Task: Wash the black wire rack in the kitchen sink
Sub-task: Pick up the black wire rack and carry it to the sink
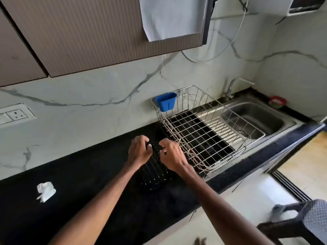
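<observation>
The black wire rack [154, 171] lies flat on the dark worktop [88, 174], right under my hands. Its long side runs from me toward the wall. My left hand [139, 152] and right hand [172, 155] sit side by side over its far end, fingers curled. I cannot tell if either grip has closed on the wires. The sink [256, 112] is well off to the right, past the steel dish basket [200, 131], so I think the right hand should lead.
</observation>
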Tool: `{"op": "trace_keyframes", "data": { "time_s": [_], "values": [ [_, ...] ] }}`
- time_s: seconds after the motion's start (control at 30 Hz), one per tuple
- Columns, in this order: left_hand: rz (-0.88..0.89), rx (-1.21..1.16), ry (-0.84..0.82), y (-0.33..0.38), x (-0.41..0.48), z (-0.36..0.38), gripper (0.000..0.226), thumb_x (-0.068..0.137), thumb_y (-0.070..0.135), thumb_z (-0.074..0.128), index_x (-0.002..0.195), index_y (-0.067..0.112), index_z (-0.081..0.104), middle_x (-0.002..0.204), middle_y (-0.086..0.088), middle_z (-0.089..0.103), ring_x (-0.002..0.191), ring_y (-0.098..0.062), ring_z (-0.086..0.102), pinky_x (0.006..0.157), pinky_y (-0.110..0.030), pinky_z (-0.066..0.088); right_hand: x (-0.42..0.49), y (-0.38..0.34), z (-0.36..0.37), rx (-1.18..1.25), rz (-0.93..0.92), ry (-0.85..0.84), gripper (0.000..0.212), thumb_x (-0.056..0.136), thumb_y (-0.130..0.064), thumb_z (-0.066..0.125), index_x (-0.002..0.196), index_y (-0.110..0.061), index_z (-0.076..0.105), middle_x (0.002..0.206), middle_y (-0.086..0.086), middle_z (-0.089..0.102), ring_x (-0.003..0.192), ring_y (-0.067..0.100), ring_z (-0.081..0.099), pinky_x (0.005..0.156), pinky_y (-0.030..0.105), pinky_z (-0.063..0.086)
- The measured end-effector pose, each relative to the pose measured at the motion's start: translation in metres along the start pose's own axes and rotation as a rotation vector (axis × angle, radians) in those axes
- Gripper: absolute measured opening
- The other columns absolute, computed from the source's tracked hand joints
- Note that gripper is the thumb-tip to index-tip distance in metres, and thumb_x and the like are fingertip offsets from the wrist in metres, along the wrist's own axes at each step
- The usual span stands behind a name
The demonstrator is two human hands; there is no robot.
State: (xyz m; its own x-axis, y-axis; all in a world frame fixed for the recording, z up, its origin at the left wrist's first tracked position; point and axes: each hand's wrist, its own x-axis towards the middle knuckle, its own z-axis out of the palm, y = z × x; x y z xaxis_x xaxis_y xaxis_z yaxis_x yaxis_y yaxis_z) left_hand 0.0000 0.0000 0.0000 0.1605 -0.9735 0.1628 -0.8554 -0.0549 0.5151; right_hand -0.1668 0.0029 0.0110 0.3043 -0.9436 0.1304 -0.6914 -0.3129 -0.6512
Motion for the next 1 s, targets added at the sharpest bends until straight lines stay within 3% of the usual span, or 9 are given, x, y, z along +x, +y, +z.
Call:
{"op": "trace_keyframes", "data": {
  "time_s": [0.13, 0.3, 0.37, 0.5, 0.67, 0.77, 0.83, 0.9, 1.0],
  "values": [
    [-0.331, 0.124, -0.212, -0.029, 0.000, 0.024, 0.056, 0.090, 0.031, 0.069, 0.134, 0.003, 0.051, 0.136, -0.021, 0.053, 0.127, -0.036, 0.051, 0.097, -0.043, 0.048, 0.003, 0.023, 0.027, -0.018, 0.139, -0.157, 0.040, 0.083, -0.016, 0.057, 0.123, -0.011, 0.060, 0.120, 0.011, 0.066, 0.108, 0.027, 0.065, 0.083, 0.033, 0.055],
    [-0.675, 0.021, -0.379, -0.058, 0.014, 0.048, 0.089, 0.089, 0.030, 0.075, 0.156, 0.005, 0.022, 0.149, -0.025, 0.039, 0.129, -0.039, 0.052, 0.093, -0.041, 0.051, 0.033, 0.053, 0.048, 0.008, 0.283, -0.275, 0.054, 0.088, -0.025, 0.067, 0.137, -0.009, 0.051, 0.135, 0.012, 0.058, 0.123, 0.027, 0.057, 0.092, 0.034, 0.048],
    [-0.748, -0.075, -0.437, -0.067, 0.017, 0.056, 0.084, 0.089, 0.027, 0.072, 0.155, 0.013, 0.023, 0.145, -0.019, 0.045, 0.120, -0.035, 0.057, 0.087, -0.041, 0.054, 0.045, 0.061, 0.056, 0.020, 0.303, -0.326, 0.059, 0.090, -0.029, 0.069, 0.140, -0.009, 0.046, 0.136, 0.012, 0.057, 0.123, 0.027, 0.056, 0.090, 0.032, 0.047],
    [-0.831, -0.204, -0.466, -0.070, 0.023, 0.064, 0.069, 0.088, 0.020, 0.066, 0.148, 0.019, 0.031, 0.124, -0.010, 0.055, 0.097, -0.026, 0.062, 0.057, -0.039, 0.055, 0.060, 0.071, 0.074, 0.043, 0.333, -0.448, 0.062, 0.090, -0.032, 0.072, 0.142, -0.011, 0.045, 0.136, 0.012, 0.056, 0.121, 0.027, 0.057, 0.085, 0.028, 0.046],
    [-0.860, -0.262, -0.397, -0.077, 0.029, 0.067, 0.030, 0.087, 0.013, 0.062, 0.116, 0.017, 0.052, 0.107, -0.010, 0.064, 0.080, -0.024, 0.071, 0.048, -0.038, 0.056, 0.067, 0.074, 0.087, 0.039, 0.349, -0.512, 0.052, 0.086, -0.033, 0.073, 0.131, -0.014, 0.058, 0.131, 0.010, 0.056, 0.118, 0.028, 0.059, 0.090, 0.033, 0.049],
    [-0.899, -0.355, -0.319, -0.072, 0.026, 0.069, 0.011, 0.087, 0.001, 0.058, 0.090, 0.011, 0.055, 0.092, -0.011, 0.066, 0.067, -0.026, 0.068, 0.058, -0.048, 0.060, 0.073, 0.073, 0.085, 0.024, 0.345, -0.523, 0.019, 0.079, -0.021, 0.076, 0.090, -0.007, 0.069, 0.094, 0.006, 0.066, 0.081, 0.019, 0.064, 0.068, 0.029, 0.052],
    [-0.919, -0.410, -0.290, -0.067, 0.021, 0.069, 0.017, 0.090, -0.004, 0.056, 0.088, 0.012, 0.055, 0.089, -0.013, 0.064, 0.067, -0.027, 0.067, 0.069, -0.046, 0.060, 0.073, 0.072, 0.082, 0.027, 0.362, -0.538, 0.021, 0.075, -0.017, 0.078, 0.065, -0.010, 0.060, 0.071, 0.001, 0.060, 0.058, 0.013, 0.056, 0.051, 0.026, 0.048],
    [-0.923, -0.433, -0.271, -0.063, 0.015, 0.066, 0.023, 0.091, -0.005, 0.059, 0.102, 0.014, 0.055, 0.098, -0.013, 0.065, 0.074, -0.029, 0.073, 0.069, -0.042, 0.061, 0.071, 0.070, 0.078, 0.025, 0.351, -0.520, 0.023, 0.073, -0.016, 0.082, 0.066, -0.006, 0.063, 0.070, 0.005, 0.065, 0.059, 0.016, 0.063, 0.051, 0.028, 0.054],
    [-0.901, -0.477, -0.194, -0.057, 0.006, 0.056, 0.034, 0.090, -0.006, 0.061, 0.115, 0.016, 0.054, 0.106, -0.016, 0.067, 0.077, -0.028, 0.076, 0.067, -0.040, 0.062, 0.065, 0.063, 0.067, 0.045, 0.287, -0.465, 0.024, 0.072, -0.016, 0.084, 0.085, -0.001, 0.072, 0.088, 0.011, 0.073, 0.083, 0.024, 0.071, 0.072, 0.040, 0.061]
  ]
}}
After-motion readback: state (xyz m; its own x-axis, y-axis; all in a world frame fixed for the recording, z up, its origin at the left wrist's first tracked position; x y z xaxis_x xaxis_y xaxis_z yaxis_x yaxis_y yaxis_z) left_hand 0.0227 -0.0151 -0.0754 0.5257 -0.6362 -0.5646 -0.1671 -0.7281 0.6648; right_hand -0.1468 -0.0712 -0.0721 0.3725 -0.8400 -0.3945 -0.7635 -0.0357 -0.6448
